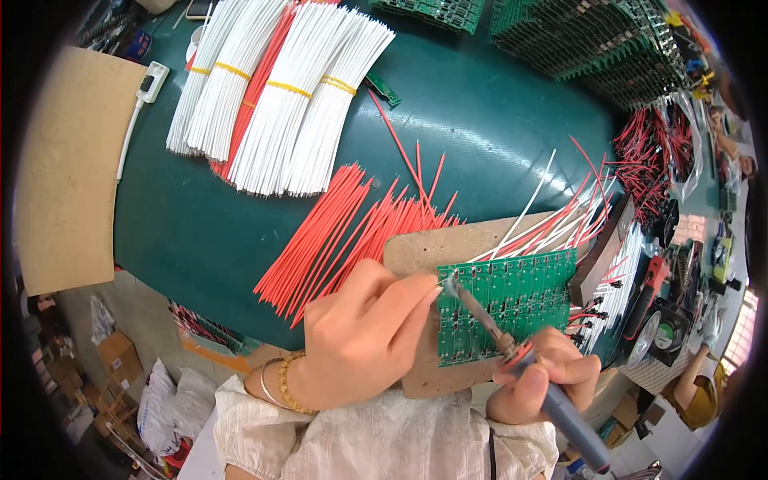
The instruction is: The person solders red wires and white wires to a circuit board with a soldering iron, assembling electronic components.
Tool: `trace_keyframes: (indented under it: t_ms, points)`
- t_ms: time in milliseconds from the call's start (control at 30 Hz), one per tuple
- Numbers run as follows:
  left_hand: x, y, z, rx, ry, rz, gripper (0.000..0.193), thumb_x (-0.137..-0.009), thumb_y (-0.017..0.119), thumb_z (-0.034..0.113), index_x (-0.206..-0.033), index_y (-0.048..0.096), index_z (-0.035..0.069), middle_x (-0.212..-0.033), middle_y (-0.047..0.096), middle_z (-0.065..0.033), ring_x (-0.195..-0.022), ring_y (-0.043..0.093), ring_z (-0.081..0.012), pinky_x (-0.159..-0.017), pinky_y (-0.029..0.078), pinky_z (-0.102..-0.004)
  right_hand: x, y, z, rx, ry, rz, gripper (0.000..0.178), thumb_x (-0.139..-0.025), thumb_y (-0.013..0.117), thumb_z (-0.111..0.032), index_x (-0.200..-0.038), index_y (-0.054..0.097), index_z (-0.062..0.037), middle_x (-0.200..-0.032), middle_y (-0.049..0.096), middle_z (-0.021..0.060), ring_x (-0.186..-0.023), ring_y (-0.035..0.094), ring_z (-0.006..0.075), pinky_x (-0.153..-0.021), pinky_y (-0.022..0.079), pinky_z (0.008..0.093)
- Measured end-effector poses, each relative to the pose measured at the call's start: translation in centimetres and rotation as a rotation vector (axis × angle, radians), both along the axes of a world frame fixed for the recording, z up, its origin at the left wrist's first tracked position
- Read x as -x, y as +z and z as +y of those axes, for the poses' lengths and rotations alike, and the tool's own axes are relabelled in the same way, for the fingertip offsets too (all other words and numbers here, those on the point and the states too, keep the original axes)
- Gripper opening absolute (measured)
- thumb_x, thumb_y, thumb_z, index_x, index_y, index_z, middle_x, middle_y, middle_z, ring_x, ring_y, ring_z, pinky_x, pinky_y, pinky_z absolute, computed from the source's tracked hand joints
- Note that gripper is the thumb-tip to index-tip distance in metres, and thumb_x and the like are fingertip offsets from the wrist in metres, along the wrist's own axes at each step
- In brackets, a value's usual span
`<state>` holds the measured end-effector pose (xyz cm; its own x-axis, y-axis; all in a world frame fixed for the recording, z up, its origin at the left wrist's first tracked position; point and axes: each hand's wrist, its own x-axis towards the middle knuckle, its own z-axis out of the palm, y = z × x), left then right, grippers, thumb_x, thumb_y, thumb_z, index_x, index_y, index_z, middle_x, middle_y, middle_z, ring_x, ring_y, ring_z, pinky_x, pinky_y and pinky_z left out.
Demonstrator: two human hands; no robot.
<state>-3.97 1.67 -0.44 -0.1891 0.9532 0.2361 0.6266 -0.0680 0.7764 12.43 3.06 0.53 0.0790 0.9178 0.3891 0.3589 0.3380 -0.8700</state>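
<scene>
While I watch from afar, my right hand [552,372] grips the soldering iron [572,424], its tip at the left far corner of the green circuit board [520,300], which lies on a brown pad [420,250] at the counter's [200,232] near edge. My left hand [352,340] presses its fingertips together beside that corner, around what I cannot tell. With white and red wires [552,228] fanning beyond the board's far edge, some joining may be done, but the loose red wires [316,236] look unattached
</scene>
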Motion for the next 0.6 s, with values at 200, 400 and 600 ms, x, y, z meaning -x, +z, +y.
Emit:
trace_keyframes:
  t_ms: [200, 400, 600]
  points:
    - [-0.7, -0.8, 0.9, -0.069, -0.005, -0.056, 0.013, -0.075, 0.07, 0.0, -0.085, 0.062, 0.002, -0.071, 0.051, -0.006, -0.044, 0.05, -0.0176, -0.04, 0.04, -0.0295, 0.3, 0.5, 0.2, -0.046, -0.144, 0.045, 0.033, -0.089, 0.062, -0.025, -0.077, 0.035, -0.0097, -0.042, 0.044, 0.0, -0.04, 0.038, 0.0072, -0.044, 0.03, 0.0223]
    - [-1.0, -0.8, 1.2, -0.041, -0.053, -0.022, 0.012, -0.075, 0.069, 0.0, -0.084, 0.061, 0.002, -0.072, 0.05, -0.0063, -0.044, 0.051, -0.0184, -0.041, 0.041, -0.0303, -0.8, -0.5, 0.4, 0.014, -0.04, 0.006, 0.035, -0.089, 0.062, -0.027, -0.076, 0.036, -0.0084, -0.043, 0.045, 0.0011, -0.039, 0.037, 0.0075, -0.043, 0.029, 0.0217]
    - [-0.9, -0.9, 1.2, -0.036, -0.082, -0.015, 0.014, -0.074, 0.07, 0.0, -0.085, 0.063, 0.002, -0.072, 0.051, -0.0059, -0.046, 0.052, -0.0182, -0.041, 0.042, -0.0302, 0.1, 0.1, 0.5, -0.003, -0.084, -0.008, 0.033, -0.089, 0.062, -0.027, -0.076, 0.038, -0.0078, -0.041, 0.042, -0.0008, -0.038, 0.037, 0.0076, -0.043, 0.028, 0.022]
